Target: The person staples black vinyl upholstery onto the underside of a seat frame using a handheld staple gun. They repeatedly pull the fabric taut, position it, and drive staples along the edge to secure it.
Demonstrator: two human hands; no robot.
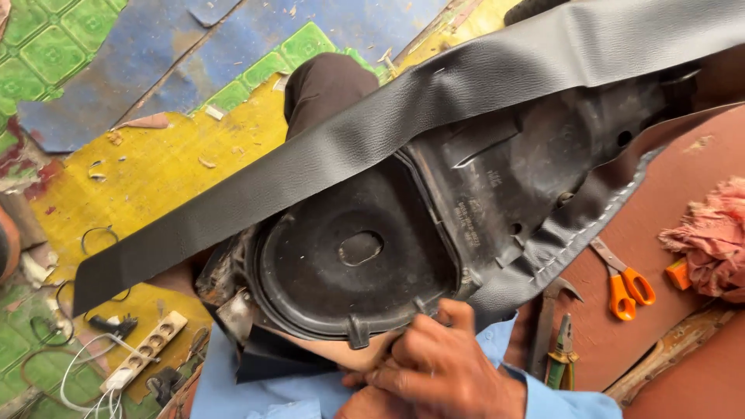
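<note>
Right hand pinches the near rim of the upturned black seat base resting on the lap, left hand hidden beneath, state indeterminate; base judged stiff and fairly light, best gripped at rim, while the draped vinyl cover looks limp.

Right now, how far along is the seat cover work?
Done: black cover already wraps the far edge of the upturned seat base. In hand: one hand works the near rim; the other can't be made out. Left: a loose black strip lies unfastened across the base.
</note>
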